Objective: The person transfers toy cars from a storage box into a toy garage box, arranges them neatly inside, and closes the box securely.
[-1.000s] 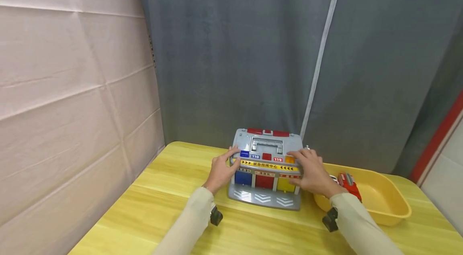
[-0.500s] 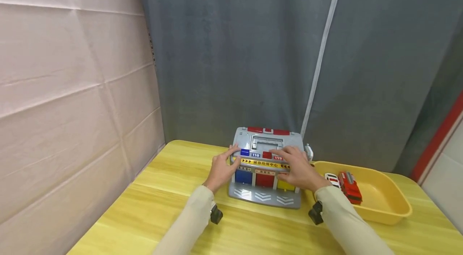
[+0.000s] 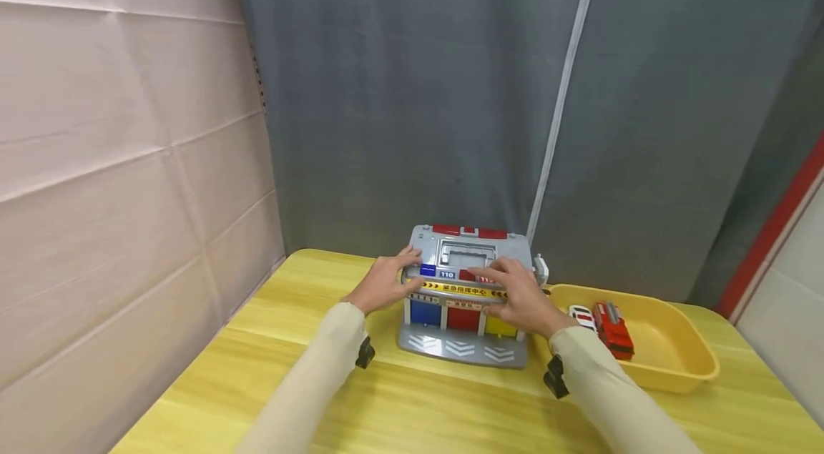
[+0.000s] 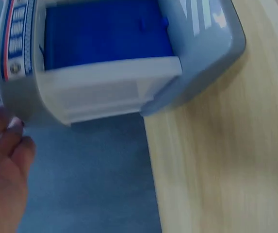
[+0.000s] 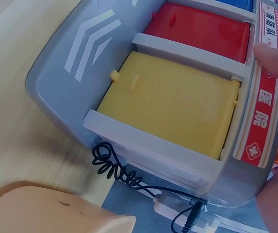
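Observation:
A grey toy rescue-station garage (image 3: 460,350) stands on the table, with blue, red and yellow doors across its front. At the left end of its roof my left hand (image 3: 381,284) holds on, fingers on top and thumb at the front edge. My right hand (image 3: 523,297) grips the roof's front edge right of centre; its fingertips lie at the red button (image 3: 468,274) on top. The right wrist view shows the right thumb (image 5: 276,63) against the front sign strip, the other fingers mostly hidden. Beside the yellow door (image 5: 172,102) hangs a black coiled cord (image 5: 110,162).
A yellow bin (image 3: 692,361) sits right of the garage, holding a red toy fire truck (image 3: 614,332) and a white toy car (image 3: 581,316). A white piece (image 3: 541,269) juts from the garage's right side. Grey curtain (image 3: 399,118) hangs behind the table (image 3: 425,411).
My right hand has moved left along the roof, from the orange button to the red one. The left hand keeps its place on the garage. The head view has shifted slightly.

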Demonstrator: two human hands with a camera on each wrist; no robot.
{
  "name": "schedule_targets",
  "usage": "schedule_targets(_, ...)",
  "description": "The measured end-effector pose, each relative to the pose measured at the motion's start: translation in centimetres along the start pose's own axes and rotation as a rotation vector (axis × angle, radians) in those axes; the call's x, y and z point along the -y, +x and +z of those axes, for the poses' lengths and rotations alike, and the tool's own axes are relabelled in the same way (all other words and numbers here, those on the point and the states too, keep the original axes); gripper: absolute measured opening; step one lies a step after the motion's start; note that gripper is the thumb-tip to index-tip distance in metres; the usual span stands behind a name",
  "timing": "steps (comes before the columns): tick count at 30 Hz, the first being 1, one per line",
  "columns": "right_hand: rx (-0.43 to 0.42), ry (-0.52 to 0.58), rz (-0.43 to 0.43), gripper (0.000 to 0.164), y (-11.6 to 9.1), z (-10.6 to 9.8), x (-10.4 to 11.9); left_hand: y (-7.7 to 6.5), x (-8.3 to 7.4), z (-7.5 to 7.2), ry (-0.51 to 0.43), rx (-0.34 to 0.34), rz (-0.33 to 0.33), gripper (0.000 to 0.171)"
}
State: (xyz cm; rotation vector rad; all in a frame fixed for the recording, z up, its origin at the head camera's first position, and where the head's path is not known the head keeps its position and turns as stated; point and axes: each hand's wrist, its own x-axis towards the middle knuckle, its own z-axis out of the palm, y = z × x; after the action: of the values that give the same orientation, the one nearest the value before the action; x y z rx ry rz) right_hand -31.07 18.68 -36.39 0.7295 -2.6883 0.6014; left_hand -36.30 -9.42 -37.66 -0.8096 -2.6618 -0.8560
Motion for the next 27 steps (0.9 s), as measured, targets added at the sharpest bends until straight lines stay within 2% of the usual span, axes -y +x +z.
schedule_targets(3,0.013,0.006,0.016,0.065,0.0,0.0,0.0,0.2,0.0,-0.3,-0.056,0.071,-0.033,0.049)
schedule_targets(5,0.020,0.004,0.022,0.065,-0.1,0.0,0.1,0.3,-0.1,-0.2,-0.095,0.093,-0.059,0.051)
schedule_targets(11,0.036,-0.007,0.036,0.065,-0.3,-0.1,0.4,0.3,0.0,0.4,-0.209,0.071,-0.155,0.055)
schedule_targets(15,0.041,-0.022,0.029,0.066,-0.3,-0.4,0.5,0.1,0.3,0.9,-0.270,0.036,-0.154,0.055)
schedule_targets(19,0.081,-0.055,0.029,0.068,-0.4,-0.9,0.4,-0.2,0.5,1.4,-0.316,0.029,-0.149,0.055)
schedule_targets(22,0.124,-0.074,0.030,0.071,-0.5,-1.4,0.2,-0.2,0.3,1.5,-0.322,0.024,-0.142,0.056)
schedule_targets(27,0.189,-0.034,0.073,0.077,-0.5,-2.3,0.1,-0.1,0.1,1.4,-0.323,0.023,-0.144,0.056)
